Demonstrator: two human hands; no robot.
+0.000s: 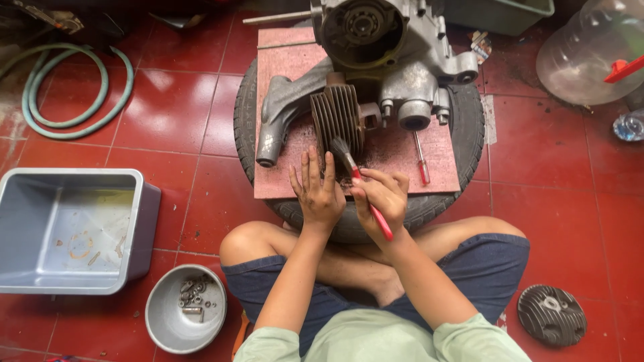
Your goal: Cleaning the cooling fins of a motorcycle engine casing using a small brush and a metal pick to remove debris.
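On a reddish board (429, 151) laid across a black tyre (469, 127), the finned grey metal engine cylinder (337, 121) is being brushed clean, by the look of it: the right hand (382, 198) has its fingers clamped on a red-handled paintbrush (359, 181), bristles at the fins, while the left hand (318, 191) rests beside it, fingers spread flat. Working on round the fins would need the cylinder steadied. Around lie glossy red floor tiles (181, 107), a grey plastic tub (74, 231), a grey bowl of bolts (186, 308) and a green hose (74, 90).

small colourful packet (479, 44), top right

Grey tub (144, 221), bowl of bolts (168, 322), green hose (100, 100) on red floor.
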